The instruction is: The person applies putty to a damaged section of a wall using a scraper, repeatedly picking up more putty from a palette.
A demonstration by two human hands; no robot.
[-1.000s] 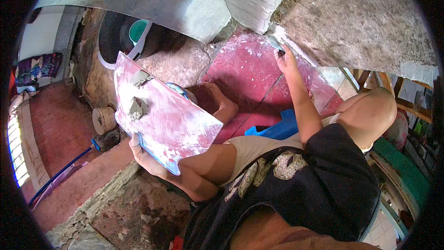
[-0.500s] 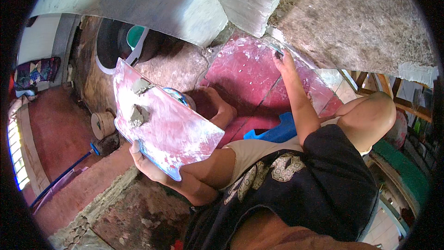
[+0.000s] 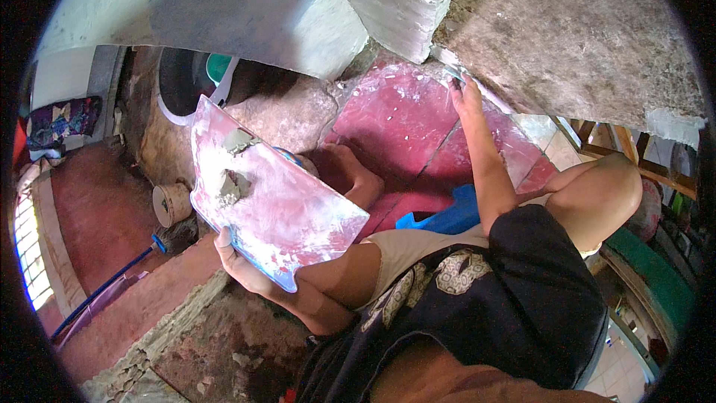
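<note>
My left hand grips the lower left edge of a flat pinkish board smeared with white, its rim blue. Two lumps of grey, wet-looking plaster sit on the board's left half. Stretched away from me, my right hand is closed around a small flat tool with a pale bluish edge. Most of that tool is hidden by the fingers, so I cannot make out its kind. It is at the foot of the rough brown wall, where the wall meets the red floor.
A smooth grey plastered surface hangs over the far side. Beneath it stands a dark tub with a green dipper. A blue plastic stool lies by my legs. At left are a small beige bucket and a blue-handled brush.
My right hand has shifted slightly right and up along the wall's foot with the tool. The board in my left hand has moved a little to the right in the picture.
</note>
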